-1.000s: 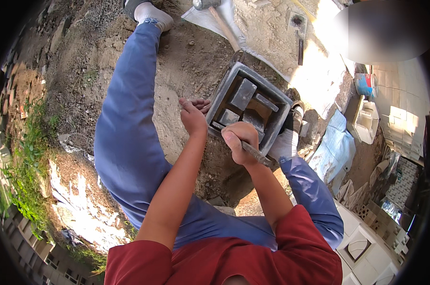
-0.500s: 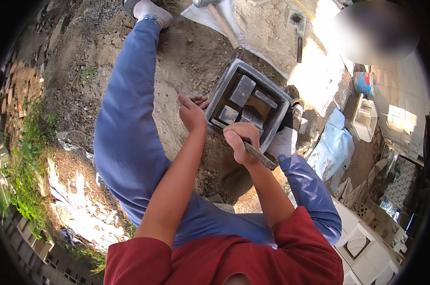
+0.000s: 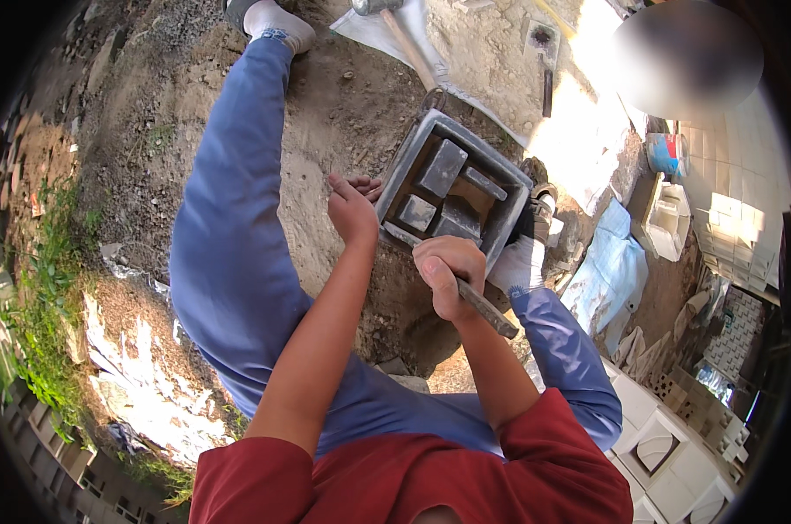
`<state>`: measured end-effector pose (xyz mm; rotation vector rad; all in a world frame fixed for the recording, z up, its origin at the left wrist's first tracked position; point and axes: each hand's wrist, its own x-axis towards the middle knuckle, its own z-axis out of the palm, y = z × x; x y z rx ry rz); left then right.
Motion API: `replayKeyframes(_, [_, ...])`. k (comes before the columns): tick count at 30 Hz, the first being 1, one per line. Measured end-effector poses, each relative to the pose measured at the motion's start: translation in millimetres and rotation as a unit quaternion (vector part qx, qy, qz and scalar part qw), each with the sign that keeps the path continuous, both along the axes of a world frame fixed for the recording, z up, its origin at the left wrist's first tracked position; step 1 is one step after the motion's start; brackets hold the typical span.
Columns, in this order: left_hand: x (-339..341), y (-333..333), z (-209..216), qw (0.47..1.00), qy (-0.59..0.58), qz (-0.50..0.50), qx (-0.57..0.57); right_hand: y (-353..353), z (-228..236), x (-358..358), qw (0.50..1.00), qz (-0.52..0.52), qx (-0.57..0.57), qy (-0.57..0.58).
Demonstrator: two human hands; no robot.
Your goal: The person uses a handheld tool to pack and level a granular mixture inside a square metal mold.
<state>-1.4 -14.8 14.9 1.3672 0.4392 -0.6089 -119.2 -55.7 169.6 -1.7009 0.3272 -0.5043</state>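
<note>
The right hand (image 3: pixel 450 272) closes in a full fist around a grey bar (image 3: pixel 491 314), whose blunt end juts toward the lower right; its other end is hard to make out. This fist sits at the near edge of the grey box (image 3: pixel 483 147), which has raised blocks (image 3: pixel 443 168) inside. The left hand (image 3: pixel 354 208) is loosely spread beside the box's left wall (contact is unclear). A shod foot (image 3: pixel 542 210) crowds the right wall, and a hammer (image 3: pixel 410 45) points at the far corner. The box's walls bound the recesses; leftward, soil (image 3: pixel 312 166) leaves room before the left leg (image 3: pixel 234 188).
</note>
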Motion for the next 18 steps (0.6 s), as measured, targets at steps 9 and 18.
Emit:
replayKeyframes(9, [-3.3, -2.7, -4.3, 1.000, -0.005, -0.020, 0.016, -3.0, -16.6, -0.9, 0.996, 0.044, -0.074, -0.037])
replayKeyframes(18, [-3.4, -2.2, -6.0, 1.000, -0.001, -0.017, 0.011, -17.2, -36.0, -3.8, 0.996, -0.050, -0.058, -0.045])
